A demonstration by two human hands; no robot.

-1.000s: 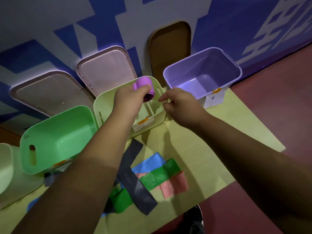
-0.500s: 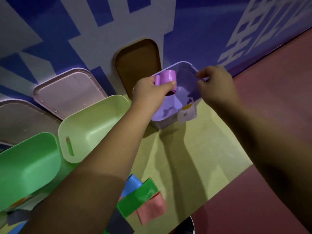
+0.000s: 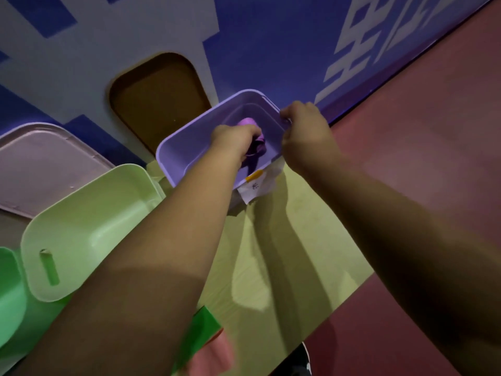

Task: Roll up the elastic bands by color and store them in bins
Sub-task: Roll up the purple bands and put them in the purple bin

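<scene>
The left hand (image 3: 233, 139) holds the purple roll (image 3: 248, 123) down inside the lilac bin (image 3: 184, 156) on the desk (image 3: 298, 213). The roll is short and wound tight, pinkish on top, darker under the fingers. The right hand (image 3: 306, 131) grips the bin's rim.

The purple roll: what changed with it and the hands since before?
The left hand carried the purple roll from over the pale green bin down into the purple bin. The right hand took hold of that bin's rim. The left hand still grips the roll.
</scene>
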